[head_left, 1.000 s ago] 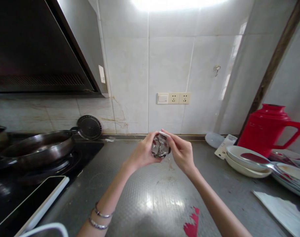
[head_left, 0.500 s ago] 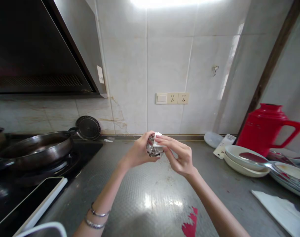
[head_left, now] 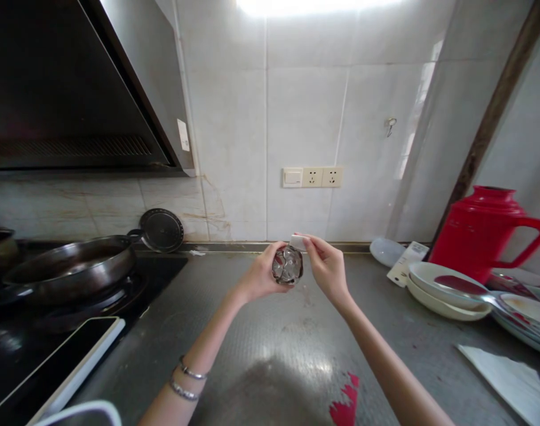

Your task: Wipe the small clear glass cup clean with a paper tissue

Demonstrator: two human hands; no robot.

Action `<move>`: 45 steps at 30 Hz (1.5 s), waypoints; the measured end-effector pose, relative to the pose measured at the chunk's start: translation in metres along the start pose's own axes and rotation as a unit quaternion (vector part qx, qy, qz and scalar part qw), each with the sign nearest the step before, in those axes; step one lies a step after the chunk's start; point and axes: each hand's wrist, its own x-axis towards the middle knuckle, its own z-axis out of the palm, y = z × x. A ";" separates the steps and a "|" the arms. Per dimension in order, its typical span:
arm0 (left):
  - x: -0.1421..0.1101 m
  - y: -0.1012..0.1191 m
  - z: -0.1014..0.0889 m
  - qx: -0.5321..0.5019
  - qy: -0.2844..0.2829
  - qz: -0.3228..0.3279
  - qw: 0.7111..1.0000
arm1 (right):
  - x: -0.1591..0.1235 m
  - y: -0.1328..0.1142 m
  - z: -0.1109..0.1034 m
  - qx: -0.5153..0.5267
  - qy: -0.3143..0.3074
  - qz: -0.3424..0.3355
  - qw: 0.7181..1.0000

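Note:
My left hand (head_left: 263, 275) is wrapped round a clear drinking glass (head_left: 288, 265), held above the counter with its round end towards me. Between the thumb and fingers of my right hand (head_left: 327, 266) is a small folded white tissue (head_left: 298, 241). The tissue is at the upper right of the glass; whether it touches the glass I cannot tell. Both hands are over the middle of the grey metal counter (head_left: 252, 337), near the tiled wall.
A pan (head_left: 74, 266) stands on the black stove at left, below the range hood (head_left: 137, 77). At right are a red thermos (head_left: 478, 236), stacked bowls (head_left: 447, 299), plates (head_left: 527, 322) and a white sheet (head_left: 505, 376). A red patch (head_left: 346, 405) marks the counter.
My right hand has moved the tissue from across the end of the glass to its upper right edge, uncovering that end. My left hand and the glass have shifted slightly right in view.

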 end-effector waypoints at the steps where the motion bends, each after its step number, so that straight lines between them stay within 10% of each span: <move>1: 0.000 -0.002 0.001 -0.002 0.002 -0.002 1.000 | -0.002 0.000 0.002 -0.010 -0.014 -0.014 1.000; 11: -0.009 -0.023 0.010 -0.031 0.009 -0.061 0.998 | -0.014 0.011 0.013 -0.038 -0.139 -0.153 0.978; 24: -0.045 -0.053 0.041 -0.133 0.043 -0.117 0.983 | -0.051 0.031 0.022 0.004 -0.183 -0.071 0.980; 31: -0.056 -0.065 0.054 -0.172 0.035 -0.160 0.971 | -0.066 0.073 0.021 0.002 0.012 0.121 0.993; 45: -0.062 -0.069 0.073 -0.287 0.080 -0.181 0.937 | -0.094 0.054 0.038 -0.008 -0.090 -0.078 0.993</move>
